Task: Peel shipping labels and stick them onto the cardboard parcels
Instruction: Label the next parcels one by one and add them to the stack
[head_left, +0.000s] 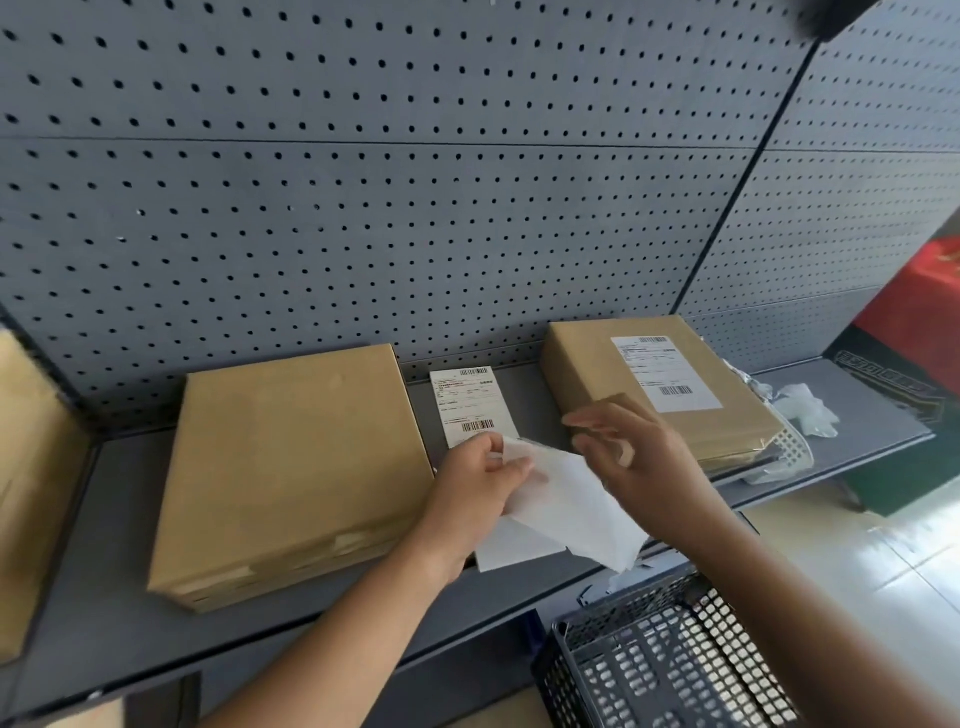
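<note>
L hand (483, 478) grip pinches label sheet (566, 504); R hand (636, 454) grip spread; barcode label (474, 405) illegible.

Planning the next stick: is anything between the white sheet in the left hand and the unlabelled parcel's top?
Nothing visible. The left hand holds the white sheet just right of the unlabelled parcel, whose top face is bare. The right hand hovers on the far side, toward the labelled parcel.

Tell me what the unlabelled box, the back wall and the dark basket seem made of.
Unlabelled box: matte brown cardboard, taped seams. Back wall: grey pegboard, probably painted metal, given its even holes. Dark basket: likely moulded plastic, judging by its lattice.
</note>
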